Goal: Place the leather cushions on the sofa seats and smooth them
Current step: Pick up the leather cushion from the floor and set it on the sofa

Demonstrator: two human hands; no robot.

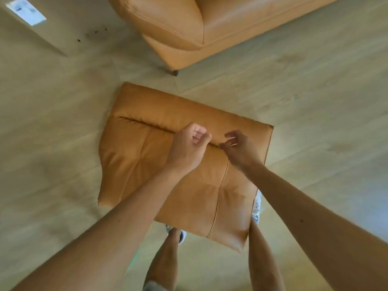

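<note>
A tan leather cushion is seen lying flat on the pale wood floor, directly beneath the fingers of both hands. Its long axis is set diagonally: one short end is turned toward the sofa beyond the fingertips, the other toward the person's legs, behind the wrists. A deep seam is run across the cushion just under the knuckles, and a thinner stitched line is carried from the right hand back toward the near corner. The left hand is held over the seam with its fingers curled loosely inward, nothing being gripped that can be made out. The right hand is held just beside it, thumb and fingers bent and narrowly parted, with the tips close to the leather; whether the surface is actually pinched cannot be told through the blur. The two hands are kept apart by a small gap. Past the fingertips, the corner of the sofa, with its padded arm and a dark foot, is set well apart from the cushion, with bare floor between. Light shoes are partly hidden under the cushion's near edge. To the far left of the fingers, a pale block with a bright patch is seen.
</note>
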